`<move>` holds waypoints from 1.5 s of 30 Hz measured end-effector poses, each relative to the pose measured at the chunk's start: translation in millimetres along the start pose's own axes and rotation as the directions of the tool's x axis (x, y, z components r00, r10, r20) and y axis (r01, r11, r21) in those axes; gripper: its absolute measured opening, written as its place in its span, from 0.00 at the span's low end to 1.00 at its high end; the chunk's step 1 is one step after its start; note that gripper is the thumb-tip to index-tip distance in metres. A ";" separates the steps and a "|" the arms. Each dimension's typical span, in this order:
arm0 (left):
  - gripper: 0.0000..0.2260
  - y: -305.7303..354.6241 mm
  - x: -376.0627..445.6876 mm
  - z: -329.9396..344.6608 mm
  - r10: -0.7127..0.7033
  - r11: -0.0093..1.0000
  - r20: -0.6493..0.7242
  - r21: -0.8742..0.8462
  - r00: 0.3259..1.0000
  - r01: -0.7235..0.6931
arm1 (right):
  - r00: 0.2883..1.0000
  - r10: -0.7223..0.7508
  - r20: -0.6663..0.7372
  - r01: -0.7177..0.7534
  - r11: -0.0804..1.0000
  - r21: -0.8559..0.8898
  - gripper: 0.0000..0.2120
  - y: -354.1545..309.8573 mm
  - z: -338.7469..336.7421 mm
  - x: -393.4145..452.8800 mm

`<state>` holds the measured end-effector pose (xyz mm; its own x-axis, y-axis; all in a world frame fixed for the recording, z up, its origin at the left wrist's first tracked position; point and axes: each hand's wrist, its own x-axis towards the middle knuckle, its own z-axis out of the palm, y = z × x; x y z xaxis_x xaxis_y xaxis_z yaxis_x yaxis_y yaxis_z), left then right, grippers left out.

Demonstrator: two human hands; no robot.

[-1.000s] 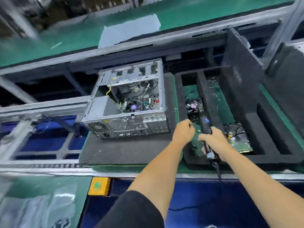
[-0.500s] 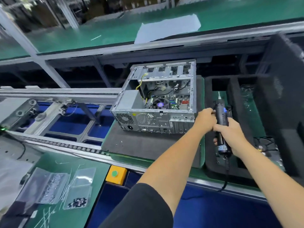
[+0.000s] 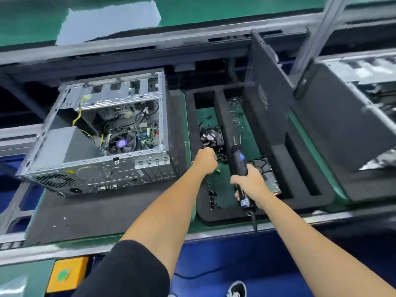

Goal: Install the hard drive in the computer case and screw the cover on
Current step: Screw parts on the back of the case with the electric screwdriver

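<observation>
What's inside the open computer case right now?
Inside the computer case: a motherboard with a round cooler fan, yellow wires and black cables. A grey box hides the left side; no hard drive is recognisable.

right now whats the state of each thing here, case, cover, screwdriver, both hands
computer case: lying on its side on the dark mat, open, cover off
side cover: standing upright in the foam tray, not fitted
electric screwdriver: gripped, tip pointing away, blue light on
right hand: wrapped round the screwdriver body
left hand: fingers curled, over the tray; contents hidden
foam tray: holds a fan, cables, loose screws
</observation>
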<state>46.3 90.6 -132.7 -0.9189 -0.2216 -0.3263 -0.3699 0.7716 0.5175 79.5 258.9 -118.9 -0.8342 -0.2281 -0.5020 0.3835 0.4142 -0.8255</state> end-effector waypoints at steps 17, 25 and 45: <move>0.11 6.9 27.0 72.8 -0.033 0.738 0.199 0.666 0.980 -0.110 | 0.996 -0.046 0.074 0.055 0.991 -0.121 0.14 3.4 -1.2 43.7; 0.11 8.4 27.3 74.3 -0.025 0.659 0.244 0.734 0.970 -0.167 | 0.996 -0.037 0.083 0.045 0.994 -0.104 0.14 3.7 0.0 47.4; 0.05 17.2 21.2 15.0 -0.277 0.758 -0.090 -0.632 0.956 0.160 | 0.989 -0.028 0.148 0.026 1.000 0.017 0.12 7.6 -10.8 32.2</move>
<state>22.5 108.1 -142.6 -0.7887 -0.4799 -0.3842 -0.5142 0.1725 0.8401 51.3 264.2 -138.6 -0.7771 -0.3672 -0.5111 0.3685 0.3928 -0.8426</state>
